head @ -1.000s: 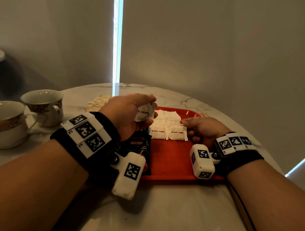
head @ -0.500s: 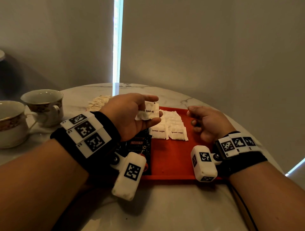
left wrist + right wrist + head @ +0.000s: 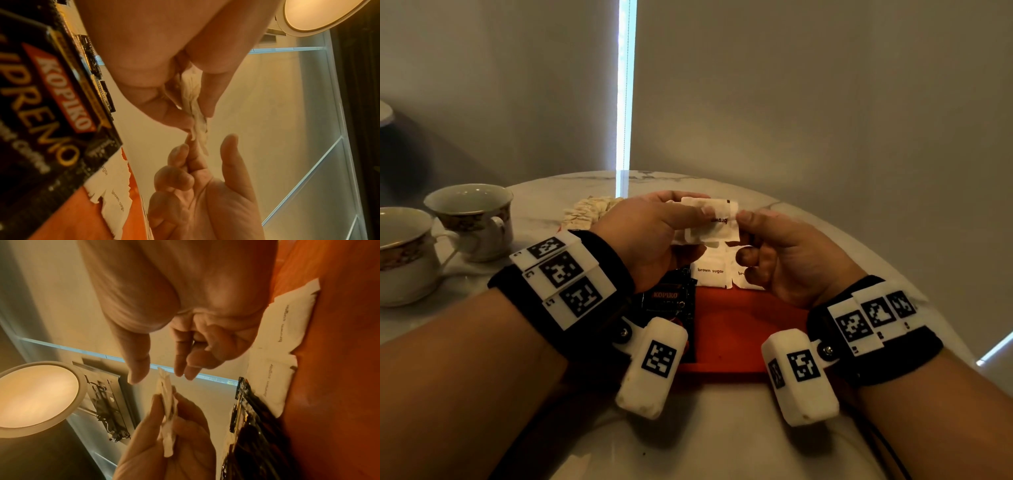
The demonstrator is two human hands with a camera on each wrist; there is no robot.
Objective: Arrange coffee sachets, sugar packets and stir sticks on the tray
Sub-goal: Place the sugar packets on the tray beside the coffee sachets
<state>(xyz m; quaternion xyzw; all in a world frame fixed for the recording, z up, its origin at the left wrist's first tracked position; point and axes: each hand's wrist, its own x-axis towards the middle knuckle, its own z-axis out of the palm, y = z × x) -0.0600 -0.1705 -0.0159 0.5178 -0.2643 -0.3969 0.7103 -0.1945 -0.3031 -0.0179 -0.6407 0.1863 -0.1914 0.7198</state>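
Observation:
A red tray (image 3: 726, 329) lies on the round marble table. Black Kopiko coffee sachets (image 3: 666, 298) (image 3: 51, 105) cover its left side, and white brown-sugar packets (image 3: 710, 270) (image 3: 281, 337) lie in rows at its middle. Above them my left hand (image 3: 690, 219) pinches a few more sugar packets (image 3: 717, 219) (image 3: 195, 104) (image 3: 168, 402) between thumb and fingers. My right hand (image 3: 748, 234) (image 3: 157, 375) is at their free end. Its thumb and forefingers are spread on either side of that end without pinching it, and its two outer fingers are curled.
Two patterned cups (image 3: 472, 219) (image 3: 404, 253) stand at the table's left. A beige heap of small packets (image 3: 585, 214) lies behind my left hand. The table's near edge (image 3: 722, 445) is in front of the tray. Grey walls close in behind.
My right hand left the packets on the tray and rose to the held packets. My left hand lifted them slightly and moved them right, towards it.

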